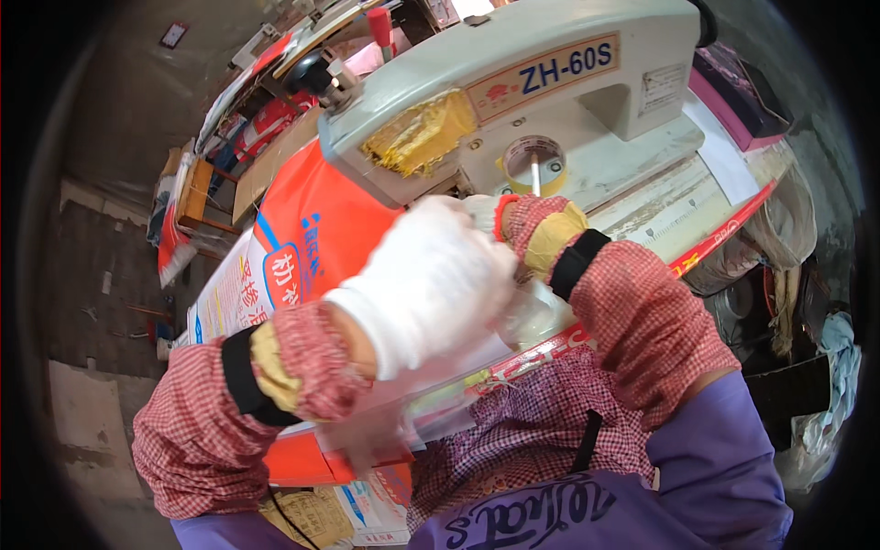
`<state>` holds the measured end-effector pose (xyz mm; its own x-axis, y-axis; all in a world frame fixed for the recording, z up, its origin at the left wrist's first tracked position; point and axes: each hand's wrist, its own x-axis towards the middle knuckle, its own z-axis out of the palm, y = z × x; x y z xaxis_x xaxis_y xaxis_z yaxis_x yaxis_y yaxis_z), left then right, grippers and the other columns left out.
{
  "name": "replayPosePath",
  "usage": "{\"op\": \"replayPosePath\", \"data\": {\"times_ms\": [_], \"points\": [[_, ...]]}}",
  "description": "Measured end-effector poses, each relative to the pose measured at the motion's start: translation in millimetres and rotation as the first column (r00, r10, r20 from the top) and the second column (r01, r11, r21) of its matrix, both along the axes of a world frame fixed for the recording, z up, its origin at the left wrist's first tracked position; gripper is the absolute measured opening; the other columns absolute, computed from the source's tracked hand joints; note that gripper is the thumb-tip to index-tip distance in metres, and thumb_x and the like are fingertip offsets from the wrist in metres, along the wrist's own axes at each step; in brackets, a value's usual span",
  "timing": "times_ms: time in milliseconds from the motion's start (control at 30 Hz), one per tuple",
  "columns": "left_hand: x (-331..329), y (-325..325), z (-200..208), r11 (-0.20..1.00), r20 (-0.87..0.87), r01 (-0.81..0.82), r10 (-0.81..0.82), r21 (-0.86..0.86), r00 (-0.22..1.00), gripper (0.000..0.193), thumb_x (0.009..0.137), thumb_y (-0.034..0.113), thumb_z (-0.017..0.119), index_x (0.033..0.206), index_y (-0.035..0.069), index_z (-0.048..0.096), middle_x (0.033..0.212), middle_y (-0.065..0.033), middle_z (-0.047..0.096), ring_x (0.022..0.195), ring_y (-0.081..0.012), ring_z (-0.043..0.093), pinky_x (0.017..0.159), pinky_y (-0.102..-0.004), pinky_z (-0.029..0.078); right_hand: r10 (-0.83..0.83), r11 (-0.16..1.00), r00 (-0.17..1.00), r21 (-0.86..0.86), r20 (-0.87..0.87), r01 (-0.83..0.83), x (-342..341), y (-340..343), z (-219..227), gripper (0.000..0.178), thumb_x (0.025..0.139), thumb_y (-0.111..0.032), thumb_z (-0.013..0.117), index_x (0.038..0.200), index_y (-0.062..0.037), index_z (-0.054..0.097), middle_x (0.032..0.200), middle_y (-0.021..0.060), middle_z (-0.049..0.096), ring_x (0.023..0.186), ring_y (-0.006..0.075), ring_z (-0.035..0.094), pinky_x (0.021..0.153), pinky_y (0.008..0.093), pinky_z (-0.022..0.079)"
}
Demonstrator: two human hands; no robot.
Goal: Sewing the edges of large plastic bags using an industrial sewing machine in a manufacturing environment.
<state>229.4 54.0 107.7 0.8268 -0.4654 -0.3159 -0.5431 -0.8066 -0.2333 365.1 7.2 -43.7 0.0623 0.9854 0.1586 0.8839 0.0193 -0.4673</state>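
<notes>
My left hand (pixel 435 280), in a white knitted glove, is smeared by motion in front of the sewing machine's needle end. Beyond it my right hand (pixel 488 216), in a glove with a red-orange cuff, is mostly covered by the left one. The fingers of both hands are hidden or blurred, so whether they hold anything does not show. Beneath and left of them lies a red-orange and white printed sack (pixel 335 215). The large pale grey sewing machine (pixel 403 96) stands just beyond, a yellow cloth pad (pixel 426 133) fixed on its side.
A roll of tape (pixel 534 165) with a thin white stick in it sits by the machine bed (pixel 632 183). Clear plastic (pixel 536 316) lies along the table's near edge. A purple-pink box (pixel 738 96) is at the far right, and more red sacks (pixel 266 128) are stacked back left.
</notes>
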Motion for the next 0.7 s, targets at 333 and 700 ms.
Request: {"op": "replayPosePath", "data": {"times_ms": [333,700], "points": [[3.9,-50.1,-2.9,0.988,-0.806,-0.012,0.132,0.154,0.577,0.044,0.085,0.03,0.063,0.123,0.012,0.05,0.075,-0.0168,0.063,0.077,-0.0378,0.065,0.068,-0.0479,0.051,0.121,0.977,0.976,-0.197,0.183,-0.084,-1.7,25.1,-1.5,0.028,0.073,-0.031,0.067,0.095,-0.0133,0.072,0.095,0.0122,0.07,0.091,0.035,0.066,0.076,0.0431,0.053],[-25.1,-36.7,83.7,0.799,-0.552,-0.315,0.588,0.513,0.592,0.025,0.089,0.031,0.056,0.078,0.012,0.069,0.069,-0.0112,0.062,0.064,-0.0319,0.062,0.062,-0.0379,0.05,-0.064,0.981,0.986,-0.173,0.156,0.091,-20.1,32.2,-2.7,0.014,0.074,-0.015,0.069,0.085,-0.0088,0.074,0.087,0.0072,0.072,0.08,0.0301,0.069,0.063,0.0395,0.054]]}}
